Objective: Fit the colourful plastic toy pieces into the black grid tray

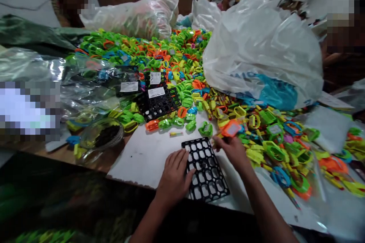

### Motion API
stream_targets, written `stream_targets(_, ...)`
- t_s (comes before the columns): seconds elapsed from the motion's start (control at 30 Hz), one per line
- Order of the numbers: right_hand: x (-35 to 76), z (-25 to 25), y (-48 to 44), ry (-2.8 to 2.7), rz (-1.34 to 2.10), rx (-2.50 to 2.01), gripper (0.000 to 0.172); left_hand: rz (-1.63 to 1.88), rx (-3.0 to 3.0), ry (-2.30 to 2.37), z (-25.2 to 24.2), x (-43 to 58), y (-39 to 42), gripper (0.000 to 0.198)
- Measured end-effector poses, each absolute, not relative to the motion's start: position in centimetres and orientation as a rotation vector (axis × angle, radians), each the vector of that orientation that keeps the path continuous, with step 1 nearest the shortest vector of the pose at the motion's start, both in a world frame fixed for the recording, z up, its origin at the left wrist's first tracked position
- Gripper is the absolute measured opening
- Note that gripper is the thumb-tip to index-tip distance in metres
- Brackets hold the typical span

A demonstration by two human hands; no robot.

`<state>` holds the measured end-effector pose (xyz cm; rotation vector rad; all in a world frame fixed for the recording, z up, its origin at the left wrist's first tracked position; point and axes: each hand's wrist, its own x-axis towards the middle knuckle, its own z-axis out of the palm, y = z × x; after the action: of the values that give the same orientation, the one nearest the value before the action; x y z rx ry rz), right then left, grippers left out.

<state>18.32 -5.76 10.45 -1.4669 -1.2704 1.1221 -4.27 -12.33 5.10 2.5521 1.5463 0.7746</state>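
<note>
A black plastic grid tray (207, 171) with rows of openings lies on a white board. My left hand (174, 172) rests flat over its left edge, with fingers stretched out and the thumb across the grid. Beside the tray's upper right corner, my right hand (230, 152) has its fingers pinched together; whatever is between them is too small to make out. Just beyond that hand sits an orange plastic piece (231, 128) with a pale face. A green plastic ring-shaped piece (205, 129) lies past the tray's far edge.
Bright plastic pieces (182, 57) heap up behind and to the right. Stacked black trays with labels (156, 102) stand ahead. A clear bowl (85, 136) with dark contents is at left. A large white bag (262, 45) fills the back right. Other people are across the table.
</note>
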Motion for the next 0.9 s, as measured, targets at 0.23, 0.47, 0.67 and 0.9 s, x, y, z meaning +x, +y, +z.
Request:
stream_targets(0.23,9.7,7.0,-3.1,-1.152,1.583,-1.148,0.039,0.746,2.499,1.517,5.4,-4.1,-12.4,0.051)
stream_targets(0.47,9.5,5.4,-2.8,-1.435,1.281,-1.319,0.02,0.764,2.502,1.52,5.1,-4.2,-12.2,0.048)
stream_targets(0.67,8.9,5.5,-3.7,-1.857,0.748,-1.32,0.014,0.83,2.567,1.512,4.5,-4.3,-11.8,0.039)
stream_targets(0.9,9.6,5.6,-3.3,-1.93,0.822,-1.225,0.014,0.882,2.637,1.475,4.4,-4.4,-11.5,0.039)
